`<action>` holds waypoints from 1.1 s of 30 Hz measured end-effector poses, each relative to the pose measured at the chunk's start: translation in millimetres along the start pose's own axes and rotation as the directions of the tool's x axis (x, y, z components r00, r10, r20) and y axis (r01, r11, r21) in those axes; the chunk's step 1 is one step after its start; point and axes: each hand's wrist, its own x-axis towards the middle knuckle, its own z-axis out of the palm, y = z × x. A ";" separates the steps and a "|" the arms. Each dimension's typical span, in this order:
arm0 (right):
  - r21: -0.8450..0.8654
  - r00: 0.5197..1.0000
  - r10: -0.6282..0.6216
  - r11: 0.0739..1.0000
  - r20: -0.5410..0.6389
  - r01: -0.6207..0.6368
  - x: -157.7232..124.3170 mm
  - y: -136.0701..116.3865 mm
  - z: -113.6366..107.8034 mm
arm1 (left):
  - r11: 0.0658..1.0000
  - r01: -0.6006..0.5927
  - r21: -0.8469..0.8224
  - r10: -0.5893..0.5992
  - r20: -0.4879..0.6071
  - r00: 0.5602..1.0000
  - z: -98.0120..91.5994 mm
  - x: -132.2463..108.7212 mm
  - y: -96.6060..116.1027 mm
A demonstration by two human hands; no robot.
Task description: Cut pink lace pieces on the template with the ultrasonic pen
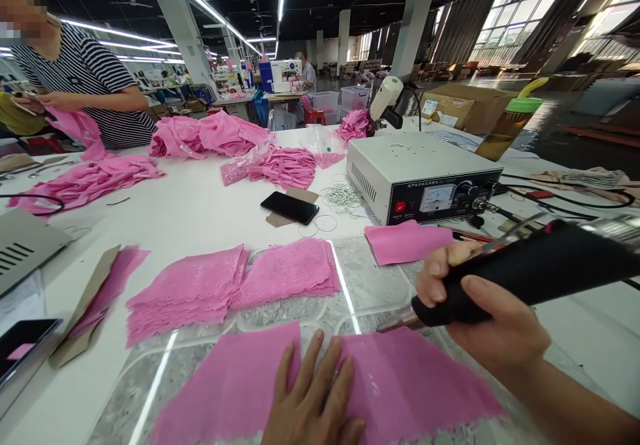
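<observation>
My left hand (317,398) lies with fingers spread on two pink fabric panels, a left panel (230,378) and a right panel (415,385), near where their edges meet. My right hand (500,325) is closed round the black handle of an ultrasonic handpiece (530,268). Its narrow metal tip points left and down, at the top edge of the right panel; I cannot tell whether it touches. Behind the panels lie two stacks of pink lace pieces, a left stack (185,292) and a right stack (290,272). Another folded pink piece (410,242) lies behind the handpiece tip.
A grey control box (425,172) with a lit red switch stands behind at right. A phone (290,206), thin rings (343,197) and pink strap bundles (287,166) lie further back. A bottle (510,128) stands at right. At far left a person (95,85) handles pink fabric.
</observation>
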 end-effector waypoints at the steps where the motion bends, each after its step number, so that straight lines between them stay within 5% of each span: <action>1: 0.002 0.999 -0.025 1.000 -0.027 0.025 1.4 -2.5 -2.5 | 1.000 -0.006 0.007 0.006 0.011 1.000 0.1 -0.9 -0.2; 23: -0.054 0.999 -0.045 0.998 -0.024 0.043 1.4 -5.4 -12.3 | 0.999 -0.035 0.020 0.034 0.038 0.999 6.8 -10.1 -4.8; 33: -0.119 0.990 -0.089 0.990 -0.109 0.075 7.1 -20.0 -27.4 | 0.996 0.092 -0.017 -0.092 0.004 0.996 14.7 -14.0 6.6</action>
